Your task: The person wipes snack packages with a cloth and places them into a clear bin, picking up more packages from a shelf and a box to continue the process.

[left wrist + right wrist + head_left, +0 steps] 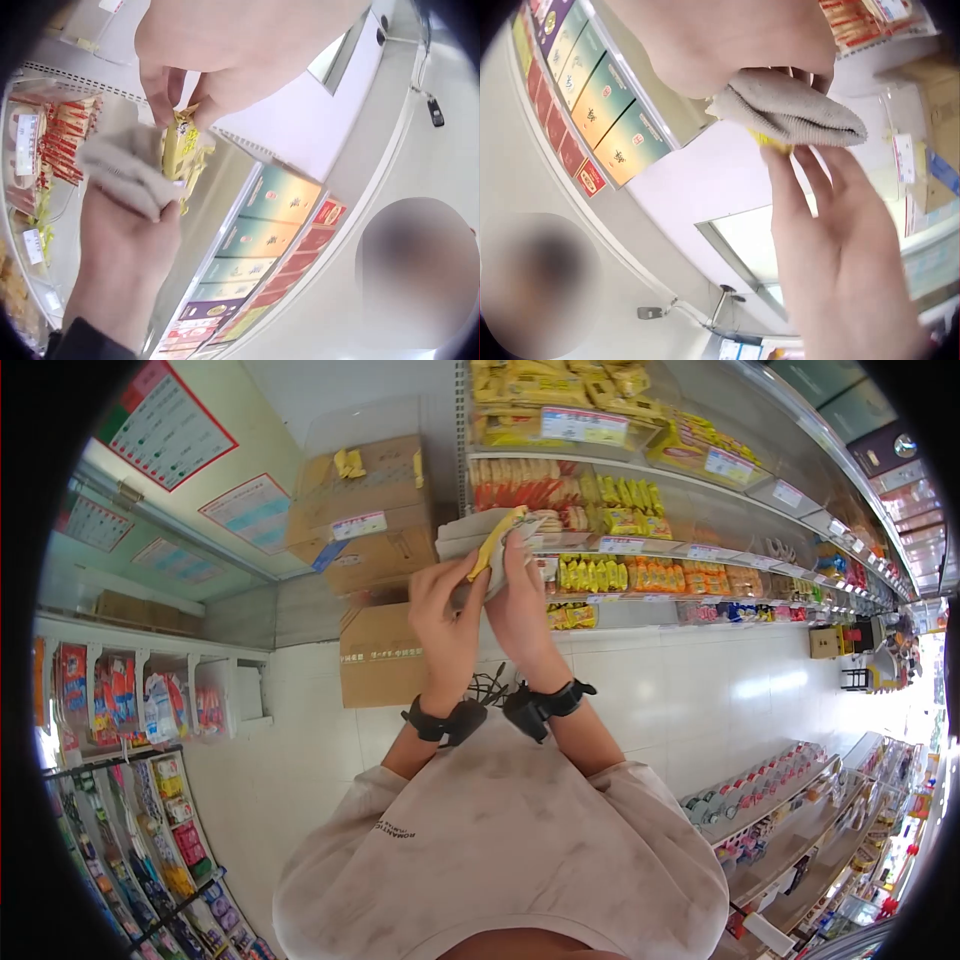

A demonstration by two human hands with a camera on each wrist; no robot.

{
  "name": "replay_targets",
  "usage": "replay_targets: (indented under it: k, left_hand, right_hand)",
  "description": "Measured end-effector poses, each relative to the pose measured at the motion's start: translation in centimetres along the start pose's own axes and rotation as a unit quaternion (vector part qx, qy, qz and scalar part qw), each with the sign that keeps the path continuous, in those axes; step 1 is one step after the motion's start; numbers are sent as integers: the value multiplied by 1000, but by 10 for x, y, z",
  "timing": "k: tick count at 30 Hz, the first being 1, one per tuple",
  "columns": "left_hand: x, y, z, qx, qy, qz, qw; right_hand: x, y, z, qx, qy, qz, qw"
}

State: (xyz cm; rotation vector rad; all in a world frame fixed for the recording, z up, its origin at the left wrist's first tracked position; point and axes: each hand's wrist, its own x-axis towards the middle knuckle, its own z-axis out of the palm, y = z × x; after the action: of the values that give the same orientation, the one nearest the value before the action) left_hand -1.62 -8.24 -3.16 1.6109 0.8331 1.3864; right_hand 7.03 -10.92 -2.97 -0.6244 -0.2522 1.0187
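In the head view my left hand (445, 622) pinches a small yellow packet (490, 546) between thumb and fingertips. My right hand (522, 615) holds a folded grey cloth (462, 534), which lies against the packet. In the left wrist view the left hand (240, 52) grips the top end of the yellow packet (178, 154), and the right hand (124, 251) has the cloth (127, 169) beside it. The right wrist view shows the ribbed cloth (787, 112) in the right hand (735, 41), hiding most of the packet, with the left hand's (832, 232) fingertips at its lower edge.
Shelves of packaged snacks (640, 575) stand ahead and to the right. Stacked cardboard boxes (380, 665) are at front left, with yellow packets (349, 463) on the upper one. Racks of goods (165, 830) stand at lower left, and more shelves (780, 830) at lower right.
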Motion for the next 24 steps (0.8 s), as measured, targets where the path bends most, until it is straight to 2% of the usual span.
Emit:
replay_targets:
  k: [2, 6, 7, 10, 13, 16, 17, 19, 22, 24]
  left_hand:
    - [3, 6, 7, 184, 25, 165, 969]
    - [0, 8, 28, 126, 5, 102, 987]
    - [0, 11, 34, 104, -2, 79, 991]
    - [3, 22, 52, 137, -8, 137, 981]
    - [5, 26, 60, 178, -2, 197, 964]
    - [14, 29, 65, 158, -48, 208, 964]
    - [18, 28, 65, 144, -88, 180, 969]
    - [22, 29, 65, 117, -166, 118, 972]
    - [19, 40, 95, -53, -117, -24, 991]
    - [24, 37, 103, -10, -83, 14, 996]
  right_hand:
    - [0, -6, -3, -24, 11, -22, 999]
    - [10, -32, -20, -140, 17, -94, 986]
    - [10, -39, -22, -136, 39, -83, 986]
    - [15, -55, -24, -39, 99, -69, 992]
    - [30, -80, -39, -35, 191, -89, 977]
    - [42, -116, -66, -204, 318, -208, 902]
    - [40, -132, -74, -293, 233, -243, 895]
    - [31, -159, -83, -454, 54, -302, 836]
    - [28, -165, -72, -609, -193, -345, 688]
    - [25, -155, -73, -584, -205, -222, 754]
